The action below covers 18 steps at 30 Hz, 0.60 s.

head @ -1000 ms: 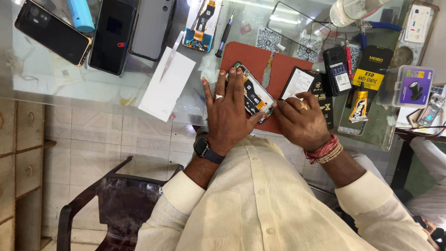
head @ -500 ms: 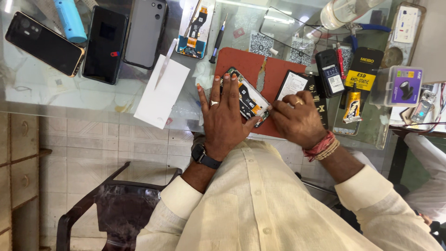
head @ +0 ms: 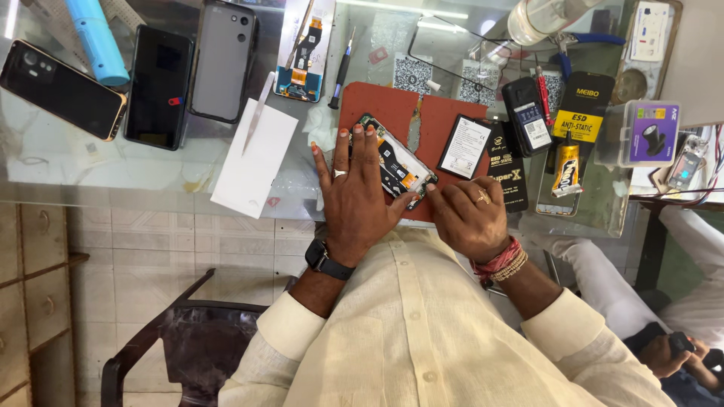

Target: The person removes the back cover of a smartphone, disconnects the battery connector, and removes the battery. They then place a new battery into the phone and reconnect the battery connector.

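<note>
An opened phone (head: 401, 167) with its inner boards showing lies tilted on a red mat (head: 441, 113) on the glass table. My left hand (head: 353, 197), with a ring and a black wristwatch, lies flat over the phone's left half. Its fingers are spread and its thumb sits along the phone's near edge. My right hand (head: 467, 216), with a ring and red bracelets, is curled, and its fingertips pinch the phone's near right corner. Whether it holds a small tool is hidden.
A flat battery (head: 464, 145) and a small black handset (head: 528, 114) lie right of the phone. A white sheet (head: 255, 158), three phones (head: 158, 87) and a blue cylinder (head: 96, 39) lie left. A screwdriver (head: 341, 71), glue tube (head: 566, 169) and plastic box (head: 641, 134) are nearby. Another person (head: 679, 347) sits at right.
The view has shifted slightly. My right hand's fingers have closed in on the phone's near corner, while my left hand stays pressed on the phone.
</note>
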### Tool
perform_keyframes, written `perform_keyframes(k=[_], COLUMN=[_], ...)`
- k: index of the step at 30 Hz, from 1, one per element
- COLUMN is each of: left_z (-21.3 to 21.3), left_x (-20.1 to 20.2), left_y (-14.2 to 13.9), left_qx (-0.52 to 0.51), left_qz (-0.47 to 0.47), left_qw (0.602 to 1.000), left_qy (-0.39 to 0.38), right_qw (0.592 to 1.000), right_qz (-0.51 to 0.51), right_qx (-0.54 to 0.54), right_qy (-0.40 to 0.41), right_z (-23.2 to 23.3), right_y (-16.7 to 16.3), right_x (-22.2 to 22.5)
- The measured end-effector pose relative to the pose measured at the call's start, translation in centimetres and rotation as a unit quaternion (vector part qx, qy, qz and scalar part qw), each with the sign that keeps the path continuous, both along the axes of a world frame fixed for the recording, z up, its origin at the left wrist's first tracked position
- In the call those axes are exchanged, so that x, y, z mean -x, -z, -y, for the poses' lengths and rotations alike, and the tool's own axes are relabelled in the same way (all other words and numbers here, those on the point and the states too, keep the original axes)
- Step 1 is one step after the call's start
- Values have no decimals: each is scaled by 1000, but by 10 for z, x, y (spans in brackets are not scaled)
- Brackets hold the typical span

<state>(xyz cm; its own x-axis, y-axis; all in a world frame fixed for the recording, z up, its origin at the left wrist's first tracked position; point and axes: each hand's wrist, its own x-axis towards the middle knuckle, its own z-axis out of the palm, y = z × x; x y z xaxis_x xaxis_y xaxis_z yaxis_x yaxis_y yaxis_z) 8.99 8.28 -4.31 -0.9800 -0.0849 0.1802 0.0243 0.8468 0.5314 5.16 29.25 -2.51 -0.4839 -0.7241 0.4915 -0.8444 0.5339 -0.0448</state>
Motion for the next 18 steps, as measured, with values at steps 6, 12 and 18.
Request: perform_keyframes(k=[6, 12, 18], left_z=[1, 3, 3], left_x=[-2, -1, -2], left_y=[0, 0, 2], left_qx=[15, 8, -4], left_qz=[-6, -4, 0], left_qw=[1000, 1000, 1000], left_qy=[3, 1, -1], right_qw=[999, 998, 996], right_qz=[29, 59, 86], right_qx=[-7, -9, -5], right_qy=[13, 17, 0], right_z=[2, 4, 3], right_y=[-2, -4, -2], right_x=[0, 5, 15])
